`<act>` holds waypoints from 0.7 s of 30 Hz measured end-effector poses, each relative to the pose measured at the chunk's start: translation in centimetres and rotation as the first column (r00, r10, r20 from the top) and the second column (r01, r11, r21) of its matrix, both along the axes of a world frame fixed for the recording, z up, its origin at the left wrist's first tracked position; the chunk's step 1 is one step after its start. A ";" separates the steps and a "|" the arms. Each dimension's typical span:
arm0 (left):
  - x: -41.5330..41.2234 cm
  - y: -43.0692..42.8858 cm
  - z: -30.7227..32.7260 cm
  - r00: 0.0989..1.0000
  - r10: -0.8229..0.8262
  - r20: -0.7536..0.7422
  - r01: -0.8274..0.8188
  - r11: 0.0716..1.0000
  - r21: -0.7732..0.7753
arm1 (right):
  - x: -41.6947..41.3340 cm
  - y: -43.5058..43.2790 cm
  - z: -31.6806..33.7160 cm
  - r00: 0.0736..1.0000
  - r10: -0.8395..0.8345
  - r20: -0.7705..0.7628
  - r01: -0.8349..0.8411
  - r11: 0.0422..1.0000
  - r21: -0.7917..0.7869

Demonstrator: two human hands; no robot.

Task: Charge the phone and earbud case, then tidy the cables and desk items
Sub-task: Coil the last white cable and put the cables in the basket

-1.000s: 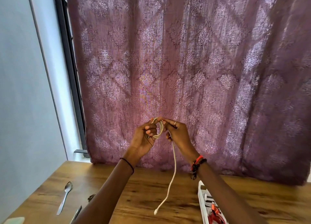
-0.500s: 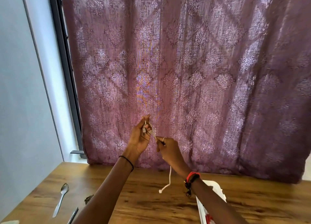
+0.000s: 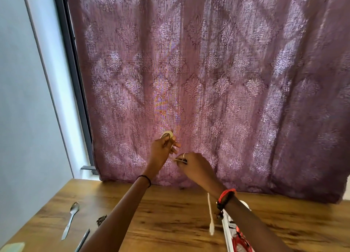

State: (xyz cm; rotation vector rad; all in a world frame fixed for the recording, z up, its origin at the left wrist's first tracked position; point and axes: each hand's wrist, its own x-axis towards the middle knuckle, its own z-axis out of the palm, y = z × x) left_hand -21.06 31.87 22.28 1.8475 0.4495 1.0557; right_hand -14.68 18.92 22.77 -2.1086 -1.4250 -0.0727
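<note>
- The left hand [image 3: 162, 148] is raised in front of the curtain [image 3: 227, 81]. Its fingers are curled round a small coil of the white cable [image 3: 167, 134] — the loop shows just above the knuckles.
- The right hand [image 3: 197, 166] sits just below and to the right of the left one, close but apart. Its fingers are drawn together in a pinch on a short strand that runs across from the coil, and a ring [image 3: 184, 154] shows on one finger.
- Under the right wrist the cable's loose tail hangs straight down, its connector end low over the surface [image 3: 170, 223]. Whether it touches cannot be told. The right forearm hides the stretch between pinch and tail.
- A red and black bracelet [image 3: 226, 196] wraps the right wrist, and a thin black band [image 3: 145, 179] wraps the left.
- Below the right forearm, partly covered by it, lies a white tray-like thing [image 3: 226, 231] with red items [image 3: 240, 241] in it. What it is cannot be told.
- Well left of the left forearm a spoon [image 3: 71, 219] lies on the surface, bowl away from the person.
- Nearer that arm lie a slim dark tool [image 3: 82, 240] and a small dark lump [image 3: 101, 219], both too small to name.
- A pale block [image 3: 13, 247] sits far down to the left of the left hand — cut off by the edge of the view.
- Behind both hands the curtain hangs down to the surface's far edge. Left of it stand a dark window frame [image 3: 75, 85] and a pale wall [image 3: 22, 100].
</note>
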 end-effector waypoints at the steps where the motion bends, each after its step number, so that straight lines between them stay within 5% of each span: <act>1: -0.1 0.4 -0.2 0.999 0.017 -0.047 -0.015 0.999 0.039 | 0.3 -0.3 0.3 1.000 -0.001 0.007 0.001 1.000 -0.004; 9: -0.3 1.5 -1.6 0.954 0.041 -0.297 0.042 0.963 0.267 | 3.1 -1.0 2.3 0.994 0.095 0.049 -0.094 0.995 -0.027; 21: -0.8 -1.5 -2.2 0.892 -0.326 -0.313 0.332 0.943 -0.036 | 5.3 -0.6 2.3 0.986 0.149 -0.074 -0.148 0.989 0.021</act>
